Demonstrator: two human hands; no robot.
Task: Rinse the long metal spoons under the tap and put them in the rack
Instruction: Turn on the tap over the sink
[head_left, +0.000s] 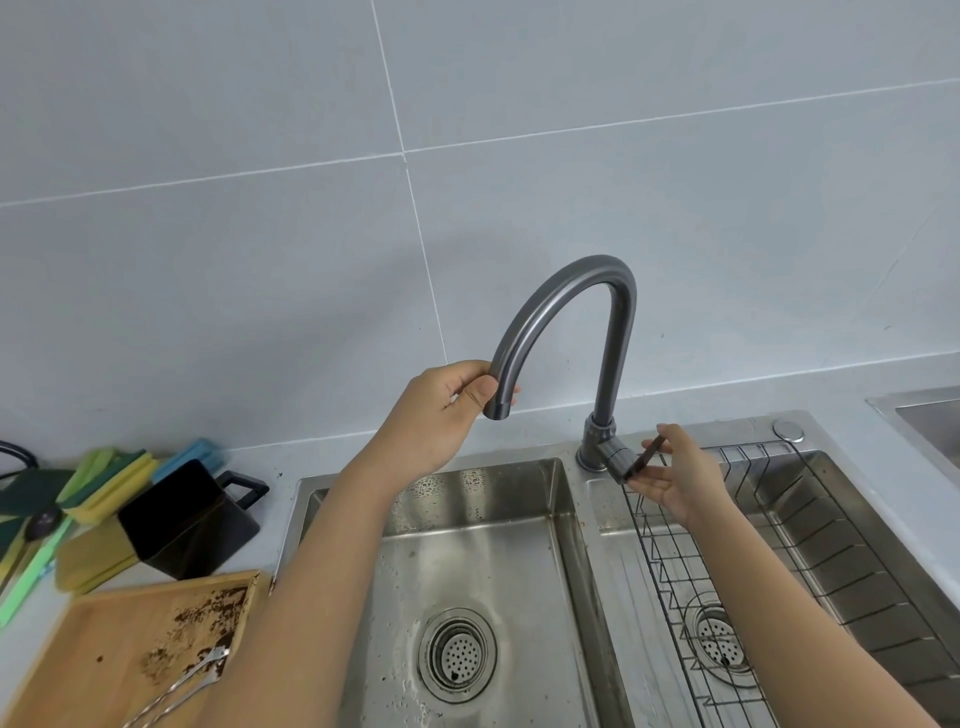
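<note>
A dark grey gooseneck tap (615, 332) rises behind the double sink. My left hand (441, 410) grips the spout near its outlet, which hangs over the left basin (519, 519); no water runs. My right hand (680, 473) is at the tap's lever handle (636, 460), fingers spread around it. Long metal spoons (179, 686) lie on a wooden tray (104, 639) at the lower left, their handles twisted, among brown grounds. A black wire rack (670, 571) sits in the right basin.
A black square cup (182, 519) stands left of the sink, with yellow, green and blue sponges (109, 478) behind it. Both basins have round drain strainers (457, 654). A second sink's corner (924, 421) shows at far right. Grey tiled wall behind.
</note>
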